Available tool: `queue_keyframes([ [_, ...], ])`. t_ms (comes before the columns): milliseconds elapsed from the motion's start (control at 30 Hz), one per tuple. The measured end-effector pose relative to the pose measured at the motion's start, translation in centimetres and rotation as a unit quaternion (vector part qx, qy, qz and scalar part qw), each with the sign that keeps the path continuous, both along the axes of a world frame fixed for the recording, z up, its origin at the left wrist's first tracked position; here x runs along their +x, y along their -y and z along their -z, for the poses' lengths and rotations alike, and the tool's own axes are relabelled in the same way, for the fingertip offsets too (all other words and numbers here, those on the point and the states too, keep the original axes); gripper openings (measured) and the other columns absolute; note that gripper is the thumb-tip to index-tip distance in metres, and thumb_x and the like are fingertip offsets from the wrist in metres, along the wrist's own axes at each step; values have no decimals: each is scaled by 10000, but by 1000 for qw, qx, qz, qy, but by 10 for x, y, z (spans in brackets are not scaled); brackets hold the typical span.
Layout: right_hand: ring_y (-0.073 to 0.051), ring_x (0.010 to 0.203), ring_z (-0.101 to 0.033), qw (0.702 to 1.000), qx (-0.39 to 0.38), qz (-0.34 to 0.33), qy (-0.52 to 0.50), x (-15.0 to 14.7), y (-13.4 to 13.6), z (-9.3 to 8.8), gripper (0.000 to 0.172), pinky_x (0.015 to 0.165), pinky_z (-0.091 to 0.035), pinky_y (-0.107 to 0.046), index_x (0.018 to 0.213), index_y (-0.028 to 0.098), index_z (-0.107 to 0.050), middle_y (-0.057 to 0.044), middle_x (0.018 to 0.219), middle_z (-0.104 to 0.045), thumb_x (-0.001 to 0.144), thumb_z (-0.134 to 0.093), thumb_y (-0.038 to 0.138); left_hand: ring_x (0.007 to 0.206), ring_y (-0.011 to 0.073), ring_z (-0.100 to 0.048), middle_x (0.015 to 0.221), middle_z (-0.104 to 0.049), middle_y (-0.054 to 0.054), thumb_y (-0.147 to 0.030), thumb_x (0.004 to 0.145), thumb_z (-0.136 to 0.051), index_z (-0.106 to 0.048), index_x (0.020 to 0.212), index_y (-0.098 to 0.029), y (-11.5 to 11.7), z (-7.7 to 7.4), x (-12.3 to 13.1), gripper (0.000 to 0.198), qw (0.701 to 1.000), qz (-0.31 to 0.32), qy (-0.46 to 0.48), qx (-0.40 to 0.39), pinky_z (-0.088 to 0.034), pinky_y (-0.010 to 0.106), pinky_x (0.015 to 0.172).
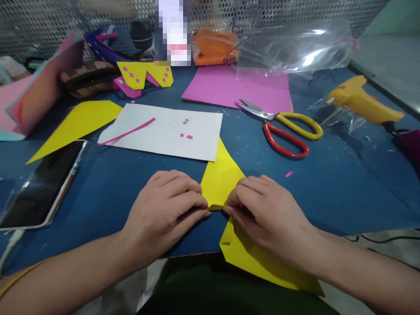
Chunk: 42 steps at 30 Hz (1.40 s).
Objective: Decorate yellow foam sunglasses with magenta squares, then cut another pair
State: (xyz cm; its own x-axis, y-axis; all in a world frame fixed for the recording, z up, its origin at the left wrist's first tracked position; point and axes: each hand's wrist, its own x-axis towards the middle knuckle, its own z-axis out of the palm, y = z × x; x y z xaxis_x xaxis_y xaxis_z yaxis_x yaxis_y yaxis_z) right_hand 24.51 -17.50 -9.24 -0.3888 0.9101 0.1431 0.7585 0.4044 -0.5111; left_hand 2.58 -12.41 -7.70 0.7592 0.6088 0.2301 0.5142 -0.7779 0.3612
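Note:
A yellow paper piece (pixel 221 175) lies at the table's front edge, a narrow fold along its near side. My left hand (pixel 169 203) pinches the left end of that fold, and my right hand (pixel 265 208) pinches the right end, a small gap between them. Under my right hand and wrist, a second yellow piece (pixel 259 258) hangs past the table edge over the lap. Just beyond the hands is a white sheet (pixel 164 131) with a thin pink strip (pixel 131 132) and tiny paper bits on it.
Red-and-yellow-handled scissors (pixel 269 116) rest partly on pink paper (pixel 213 85). A yellow glue gun (pixel 364 103) is at right, a phone (pixel 42 183) at left beside another yellow sheet (pixel 78 122). A dotted yellow cutout (pixel 134 75) and plastic bags (pixel 295 48) sit at the back.

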Motion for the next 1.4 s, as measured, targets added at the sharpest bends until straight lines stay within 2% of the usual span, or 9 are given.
queue_keyframes([
  [133, -152, 678, -574, 1000, 2, 3, -4, 0, 0, 0, 135, 599, -361, -295, 814, 197, -578, -7, 790, -667, 947, -553, 200, 864, 203, -624, 882, -700, 2, -388, 844, -713, -649, 841, -235, 1, -1, -8, 166, 997, -47, -5, 62, -392, 358, 785],
  [233, -154, 671, -578, 1000, -8, 6, -2, -1, 0, -1, 129, 584, -364, -295, 808, 199, -580, -12, 793, -677, 935, -565, 200, 864, 202, -625, 881, -706, 2, -343, 870, -685, -655, 843, -244, 3, -2, -11, 106, 996, -70, -21, 44, -392, 358, 780],
  [400, -160, 658, -582, 1000, -13, 4, 9, 0, 0, 0, 113, 565, -356, -296, 808, 206, -568, -7, 787, -682, 920, -582, 203, 878, 184, -626, 842, -723, -18, -273, 916, -626, -679, 857, -251, 1, -5, -1, 82, 1000, -10, -15, 9, -394, 344, 786],
  [633, -163, 656, -577, 1000, -6, 4, 14, -1, -1, 1, 160, 570, -356, -299, 799, 206, -552, -20, 778, -665, 952, -520, 239, 863, 175, -627, 832, -728, -14, -258, 938, -587, -672, 861, -228, -5, -1, 3, 119, 999, 21, -9, 23, -398, 334, 780],
  [700, -168, 659, -570, 1000, -11, 6, 15, -1, -1, 0, 157, 568, -345, -297, 798, 200, -554, -25, 781, -661, 948, -529, 240, 871, 180, -619, 835, -723, -9, -248, 936, -589, -665, 855, -220, -6, 0, 3, 114, 1000, 21, -7, 9, -388, 338, 771],
  [967, -182, 685, -545, 1000, -13, 3, 18, -3, 0, -3, 186, 607, -342, -317, 796, 175, -570, -49, 796, -651, 953, -482, 219, 801, 184, -553, 776, -649, 5, -227, 909, -601, -661, 757, -210, -9, 2, 8, 164, 990, -35, 15, -137, -389, 352, 733],
  [1233, -164, 664, -517, 1000, -21, 3, 4, -2, 0, -5, 204, 595, -334, -308, 769, 185, -541, -45, 773, -629, 952, -459, 221, 779, 192, -513, 752, -610, 3, -211, 856, -617, -599, 689, -205, -9, 0, 14, 168, 988, -69, 6, -139, -372, 359, 686],
  [1400, -162, 699, -521, 999, -45, 17, -23, -1, 1, -4, 135, 600, -336, -297, 795, 196, -532, -23, 784, -618, 929, -522, 187, 775, 190, -496, 743, -590, -1, -170, 832, -601, -546, 677, -198, -7, 0, 17, 166, 989, -76, -2, -127, -353, 356, 673],
])
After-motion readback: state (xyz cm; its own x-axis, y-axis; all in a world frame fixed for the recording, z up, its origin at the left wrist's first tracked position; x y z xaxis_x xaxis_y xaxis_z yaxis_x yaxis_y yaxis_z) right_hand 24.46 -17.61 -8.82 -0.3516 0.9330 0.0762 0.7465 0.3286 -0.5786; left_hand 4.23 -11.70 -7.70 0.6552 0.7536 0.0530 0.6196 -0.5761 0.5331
